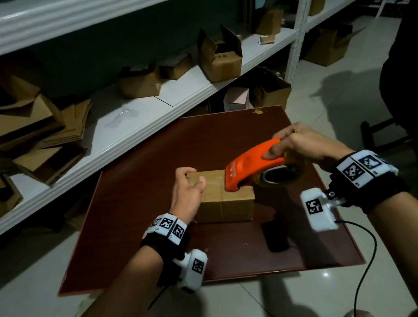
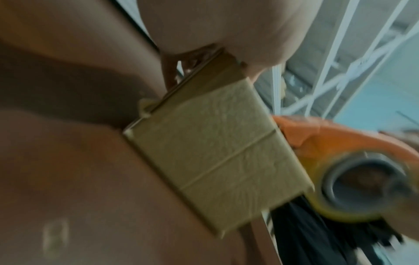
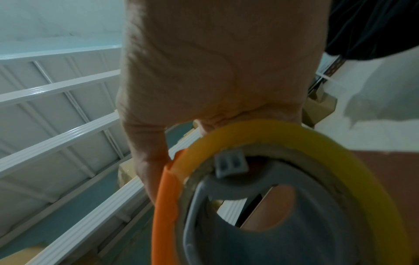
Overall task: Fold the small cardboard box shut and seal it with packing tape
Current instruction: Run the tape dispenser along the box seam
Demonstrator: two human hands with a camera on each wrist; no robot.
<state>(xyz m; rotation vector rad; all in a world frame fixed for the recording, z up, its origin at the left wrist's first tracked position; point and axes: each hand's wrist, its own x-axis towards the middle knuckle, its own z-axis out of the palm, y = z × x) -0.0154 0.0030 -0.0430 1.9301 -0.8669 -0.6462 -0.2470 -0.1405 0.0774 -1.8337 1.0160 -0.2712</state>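
A small cardboard box (image 1: 224, 204) sits closed on the dark red table (image 1: 158, 230); its side with a seam shows in the left wrist view (image 2: 215, 156). My left hand (image 1: 189, 189) grips the box's left end, thumb on top and fingers curled over the far edge. My right hand (image 1: 298, 144) grips an orange tape dispenser (image 1: 250, 163) holding a roll of yellowish tape (image 1: 281, 175). The dispenser's front end rests on the box's top right. The right wrist view shows the roll (image 3: 317, 143) and the dispenser's orange rim (image 3: 165, 197) close up.
White shelving (image 1: 145, 118) behind the table holds several open and flattened cardboard boxes (image 1: 219, 57). A dark flat object (image 1: 275, 237) lies on the table near the front right. A person in dark clothes (image 1: 413, 75) stands at the right. Pale floor tiles (image 1: 247, 309) surround the table.
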